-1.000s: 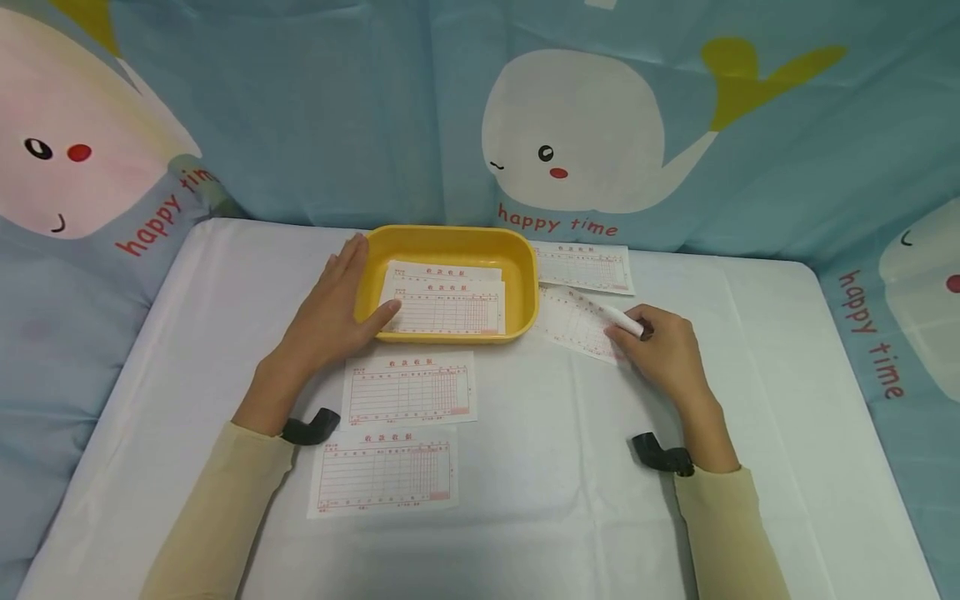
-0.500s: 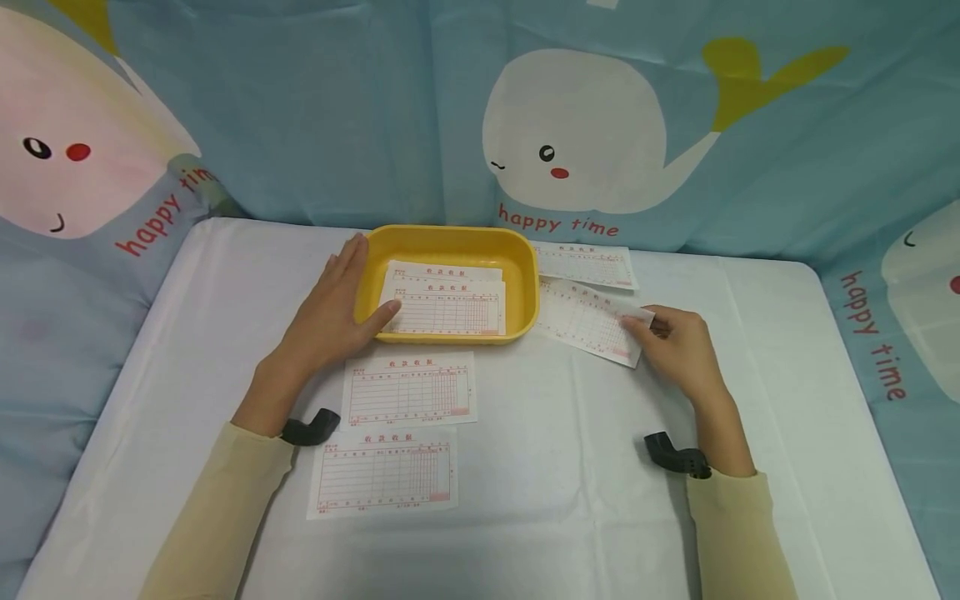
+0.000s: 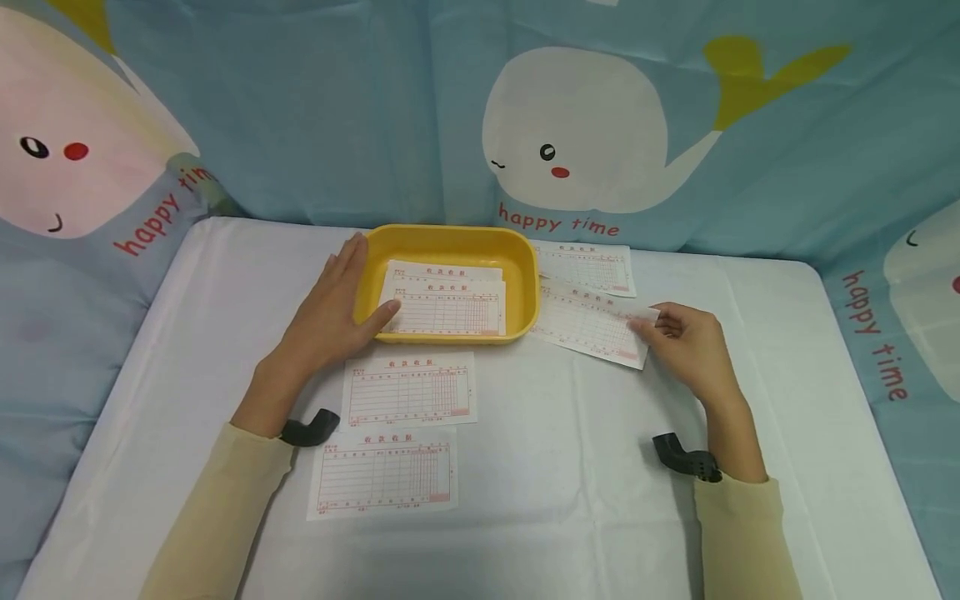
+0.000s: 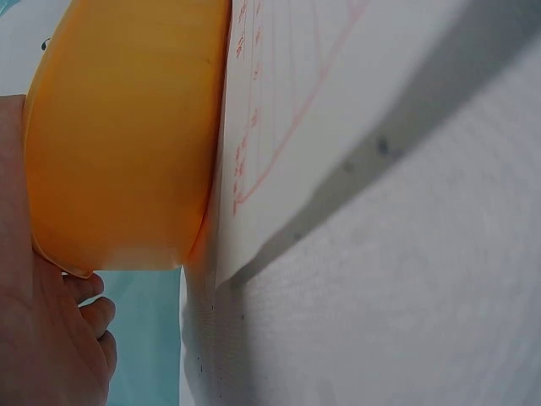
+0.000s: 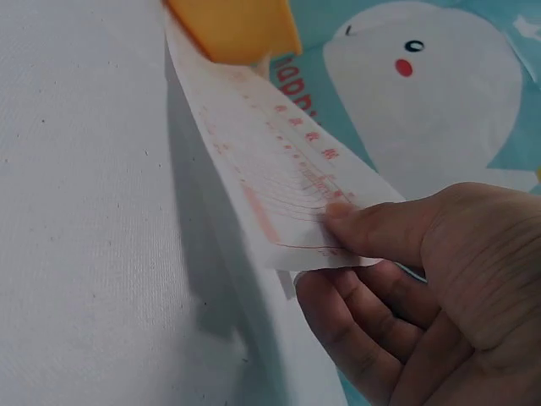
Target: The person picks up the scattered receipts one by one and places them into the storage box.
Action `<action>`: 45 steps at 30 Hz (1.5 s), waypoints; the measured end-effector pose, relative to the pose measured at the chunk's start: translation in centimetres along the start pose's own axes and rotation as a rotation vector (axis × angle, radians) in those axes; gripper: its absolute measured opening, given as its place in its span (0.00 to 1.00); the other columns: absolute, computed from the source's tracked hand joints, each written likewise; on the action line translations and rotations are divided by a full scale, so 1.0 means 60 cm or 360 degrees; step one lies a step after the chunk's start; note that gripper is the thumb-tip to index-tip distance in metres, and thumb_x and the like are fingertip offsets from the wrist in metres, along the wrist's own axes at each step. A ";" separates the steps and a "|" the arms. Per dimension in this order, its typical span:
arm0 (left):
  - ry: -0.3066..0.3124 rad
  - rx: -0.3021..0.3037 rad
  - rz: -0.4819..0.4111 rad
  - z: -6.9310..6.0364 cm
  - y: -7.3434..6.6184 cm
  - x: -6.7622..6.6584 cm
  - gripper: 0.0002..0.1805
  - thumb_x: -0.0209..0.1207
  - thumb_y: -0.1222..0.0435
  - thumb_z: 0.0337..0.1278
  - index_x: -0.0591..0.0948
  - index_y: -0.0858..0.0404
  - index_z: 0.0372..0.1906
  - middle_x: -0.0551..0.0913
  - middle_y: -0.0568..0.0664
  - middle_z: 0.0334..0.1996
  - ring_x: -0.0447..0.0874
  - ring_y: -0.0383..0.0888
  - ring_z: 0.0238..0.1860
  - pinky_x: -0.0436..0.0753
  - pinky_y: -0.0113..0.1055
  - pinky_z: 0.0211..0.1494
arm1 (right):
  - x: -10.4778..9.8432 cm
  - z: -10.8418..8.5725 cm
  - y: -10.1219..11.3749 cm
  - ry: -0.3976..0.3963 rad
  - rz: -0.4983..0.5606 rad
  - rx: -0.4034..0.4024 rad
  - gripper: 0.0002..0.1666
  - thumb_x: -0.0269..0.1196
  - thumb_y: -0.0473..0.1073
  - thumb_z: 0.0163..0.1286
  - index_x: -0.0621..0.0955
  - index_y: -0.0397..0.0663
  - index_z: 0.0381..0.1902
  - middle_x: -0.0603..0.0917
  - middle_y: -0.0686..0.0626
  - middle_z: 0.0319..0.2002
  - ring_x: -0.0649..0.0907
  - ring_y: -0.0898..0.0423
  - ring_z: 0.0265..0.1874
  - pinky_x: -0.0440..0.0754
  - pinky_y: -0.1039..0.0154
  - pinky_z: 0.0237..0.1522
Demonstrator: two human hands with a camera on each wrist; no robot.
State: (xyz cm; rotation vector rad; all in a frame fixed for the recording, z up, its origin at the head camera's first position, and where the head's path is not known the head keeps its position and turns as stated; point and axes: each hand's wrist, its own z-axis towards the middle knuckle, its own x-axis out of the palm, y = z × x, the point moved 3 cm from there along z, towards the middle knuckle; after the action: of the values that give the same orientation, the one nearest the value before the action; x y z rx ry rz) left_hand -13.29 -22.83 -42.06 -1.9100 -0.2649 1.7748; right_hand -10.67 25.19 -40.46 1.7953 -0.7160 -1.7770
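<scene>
A yellow tray with receipt slips lying in it stands at the back middle of the table. My left hand rests along the tray's left side, fingers straight, the thumb over the near rim by the slips. Between thumb and fingers my right hand pinches the right end of a receipt slip, whose left end meets the tray's right side. In the right wrist view that slip is raised off the cloth at the pinched end, my thumb on its printed face.
Behind the pinched slip another slip lies right of the tray. Two more slips lie in front of the tray, one nearer it and one closer to me. A blue whale-print curtain hangs along the back edge.
My right hand has moved to the right and slightly toward me with the slip's end, and the curled slip has flattened out. The left hand and tray have stayed put.
</scene>
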 end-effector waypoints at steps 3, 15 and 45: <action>-0.0002 -0.0004 -0.0011 0.000 -0.002 0.000 0.56 0.54 0.38 0.71 0.36 0.56 0.88 0.38 0.49 0.89 0.38 0.52 0.90 0.40 0.49 0.92 | -0.008 -0.003 0.000 0.0028 -0.0013 -0.0014 0.19 0.70 0.47 0.74 0.89 0.35 0.50 0.91 0.34 0.43 0.80 0.80 0.33 0.78 0.82 0.33; 0.0014 0.0001 -0.0014 0.002 -0.003 0.005 0.56 0.55 0.39 0.72 0.37 0.56 0.88 0.38 0.50 0.89 0.38 0.52 0.90 0.40 0.49 0.92 | -0.026 -0.012 0.002 -0.0004 -0.0092 -0.0027 0.17 0.70 0.46 0.74 0.88 0.36 0.49 0.91 0.36 0.41 0.86 0.64 0.36 0.77 0.82 0.33; 0.0017 -0.0026 0.0002 0.000 0.002 -0.001 0.56 0.55 0.39 0.72 0.37 0.57 0.87 0.37 0.49 0.89 0.37 0.52 0.90 0.40 0.50 0.92 | -0.061 0.038 0.095 -0.0426 0.0996 0.0103 0.06 0.74 0.34 0.66 0.87 0.40 0.39 0.91 0.56 0.30 0.91 0.63 0.28 0.91 0.71 0.33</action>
State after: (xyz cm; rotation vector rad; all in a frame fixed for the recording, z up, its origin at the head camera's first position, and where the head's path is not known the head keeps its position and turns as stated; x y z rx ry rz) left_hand -13.33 -22.97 -42.09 -1.9310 -0.2749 1.7678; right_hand -13.07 23.55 -33.96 1.1825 -1.2877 -1.5701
